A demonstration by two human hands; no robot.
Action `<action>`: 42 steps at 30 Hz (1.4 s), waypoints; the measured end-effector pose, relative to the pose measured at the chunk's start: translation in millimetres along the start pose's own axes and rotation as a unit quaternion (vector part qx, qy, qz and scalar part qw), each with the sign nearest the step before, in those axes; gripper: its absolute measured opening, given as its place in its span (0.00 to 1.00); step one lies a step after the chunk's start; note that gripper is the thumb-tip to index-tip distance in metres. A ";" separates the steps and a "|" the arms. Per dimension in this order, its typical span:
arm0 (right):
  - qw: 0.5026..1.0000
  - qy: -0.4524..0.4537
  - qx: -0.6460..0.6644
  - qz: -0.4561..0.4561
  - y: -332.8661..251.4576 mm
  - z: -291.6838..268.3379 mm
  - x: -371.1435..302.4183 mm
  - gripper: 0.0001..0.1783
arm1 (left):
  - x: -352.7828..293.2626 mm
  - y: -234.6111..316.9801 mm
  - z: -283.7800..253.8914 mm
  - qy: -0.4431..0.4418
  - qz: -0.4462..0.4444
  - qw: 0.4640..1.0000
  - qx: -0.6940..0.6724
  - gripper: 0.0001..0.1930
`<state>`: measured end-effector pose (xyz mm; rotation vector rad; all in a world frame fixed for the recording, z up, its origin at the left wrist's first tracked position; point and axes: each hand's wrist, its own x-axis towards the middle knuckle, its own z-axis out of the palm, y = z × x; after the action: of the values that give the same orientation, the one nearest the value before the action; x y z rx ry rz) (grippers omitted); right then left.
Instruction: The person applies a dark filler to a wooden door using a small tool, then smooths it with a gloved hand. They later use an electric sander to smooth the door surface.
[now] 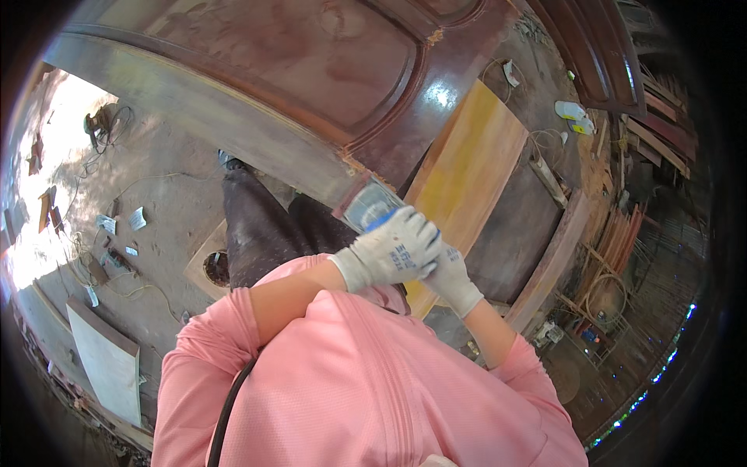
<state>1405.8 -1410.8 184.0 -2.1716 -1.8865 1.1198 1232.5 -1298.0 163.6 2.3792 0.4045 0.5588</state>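
In a white glove, my left hand (393, 247) is closed around a flat rectangular sander (372, 201) with a blue part at the grip. The sander's flat plate lies at the near corner of a dark reddish-brown panelled door (311, 70), over its pale, worn edge (210, 117). My right hand (451, 279), gloved too, presses up against the left one. Its fingers curl behind the left hand, which hides what they hold. A black cord or hose (233, 397) runs down the left side of my pink jacket.
A yellowish wooden board (467, 171) slants beside the door on the right. Another brown panelled door (595, 54) stands at the far right, near white bottles (572, 110) and stacked wood strips (661, 140). Cables cross the floor at left; a pale board (105, 354) lies there.
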 end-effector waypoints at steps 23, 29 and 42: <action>0.993 0.069 0.047 -0.082 -48.8 22.9 37.0 0.18 | -27.1 -30.1 -55.6 -0.012 -0.011 1.000 0.027 0.21; 0.999 0.014 0.041 -0.006 -61.7 29.7 17.6 0.19 | -40.5 -15.2 -46.9 -0.010 -0.015 0.999 0.030 0.19; 0.998 0.008 0.065 -0.004 -67.5 45.5 16.1 0.25 | -56.2 -18.8 -54.5 0.004 0.006 0.998 0.062 0.23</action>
<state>1324.3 -1398.1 175.3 -2.0966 -1.7612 1.1852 1154.8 -1279.0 173.1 2.5011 0.4407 0.5626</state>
